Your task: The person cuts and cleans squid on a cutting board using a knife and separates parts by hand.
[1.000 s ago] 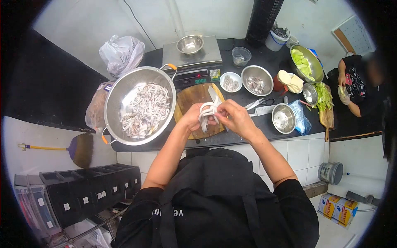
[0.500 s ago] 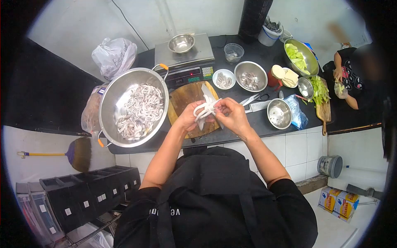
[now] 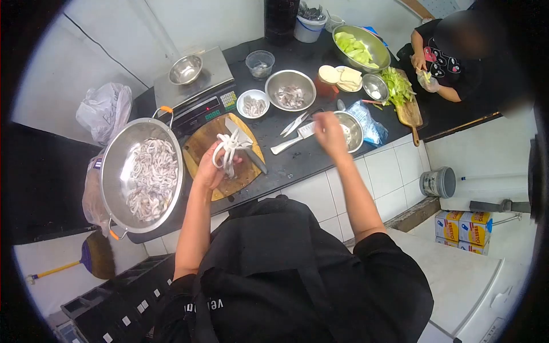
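Over the wooden board [image 3: 197,150], our left hand [image 3: 209,173] has its fingers curled around a squid [image 3: 230,146], its pale tentacles sticking out past them. Beneath and just beside it lies a knife [image 3: 239,129], blade on the board, dark handle reaching past the edge nearer our right.

Our right hand [image 3: 330,136] is well apart from the squid, in front of the rim of a steel bowl [image 3: 358,132]. It is blurred, its fingers partly turned from view, so we cannot tell how far open it is or whether it has hold of anything. Near it we see a second knife [image 3: 286,146], scissors [image 3: 294,123] and a blue bag [image 3: 372,124].

To our left stands a big pan [image 3: 116,171] with orange handles, holding a heap of tentacles [image 3: 151,177]. Behind the board we have a scale [image 3: 214,66] bearing a small bowl [image 3: 186,70]. Right of the scale, a white bowl [image 3: 241,107] and a mixing bowl [image 3: 275,86] each hold pale pieces. Across to our right, a person [image 3: 443,63] works beside leafy greens [image 3: 397,86].
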`<state>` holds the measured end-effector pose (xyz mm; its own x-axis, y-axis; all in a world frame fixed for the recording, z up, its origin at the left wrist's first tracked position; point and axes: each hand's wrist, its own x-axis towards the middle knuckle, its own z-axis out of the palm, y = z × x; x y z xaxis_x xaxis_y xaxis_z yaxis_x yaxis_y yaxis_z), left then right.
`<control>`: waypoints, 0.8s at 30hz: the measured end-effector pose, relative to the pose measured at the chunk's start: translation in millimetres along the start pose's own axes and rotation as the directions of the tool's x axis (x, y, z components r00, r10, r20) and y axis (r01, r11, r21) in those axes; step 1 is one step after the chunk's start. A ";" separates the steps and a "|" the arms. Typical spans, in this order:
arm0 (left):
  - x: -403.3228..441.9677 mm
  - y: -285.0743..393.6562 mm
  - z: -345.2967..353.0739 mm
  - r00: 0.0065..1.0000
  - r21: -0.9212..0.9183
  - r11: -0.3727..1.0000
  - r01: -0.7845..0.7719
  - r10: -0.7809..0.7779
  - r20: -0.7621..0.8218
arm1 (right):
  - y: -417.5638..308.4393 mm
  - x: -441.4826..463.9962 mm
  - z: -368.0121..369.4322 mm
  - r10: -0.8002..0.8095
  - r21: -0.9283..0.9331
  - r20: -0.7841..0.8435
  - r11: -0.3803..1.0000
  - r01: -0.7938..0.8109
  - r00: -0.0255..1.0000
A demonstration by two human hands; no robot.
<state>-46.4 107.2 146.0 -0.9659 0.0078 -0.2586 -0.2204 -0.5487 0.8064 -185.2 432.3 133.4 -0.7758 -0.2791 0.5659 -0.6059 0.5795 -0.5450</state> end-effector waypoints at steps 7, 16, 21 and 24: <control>1.6 -3.3 1.6 0.998 -0.050 0.998 0.038 -0.040 -0.044 | 189.7 -79.4 -10.4 0.472 -0.421 0.358 0.852 -0.311 0.806; 1.3 -11.3 4.8 1.000 -0.121 0.993 0.004 -0.004 0.005 | 64.1 -4.8 -28.0 0.469 -0.145 -0.051 0.870 -0.471 0.882; 2.0 -5.7 2.8 0.993 -0.079 0.991 -0.107 0.103 -0.051 | 79.5 -5.5 -30.7 0.536 -0.356 0.192 0.819 -0.450 0.822; -1.1 -7.7 -4.9 0.992 -0.076 0.990 -0.120 0.122 0.014 | -29.0 13.7 -4.7 0.395 0.235 0.298 0.852 -0.468 0.869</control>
<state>-43.0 107.3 137.5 -0.9874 -0.0476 -0.1511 -0.0914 -0.6076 0.7890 -177.4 415.3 159.8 -0.9659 -0.2419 0.0922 -0.1948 0.4443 -0.8744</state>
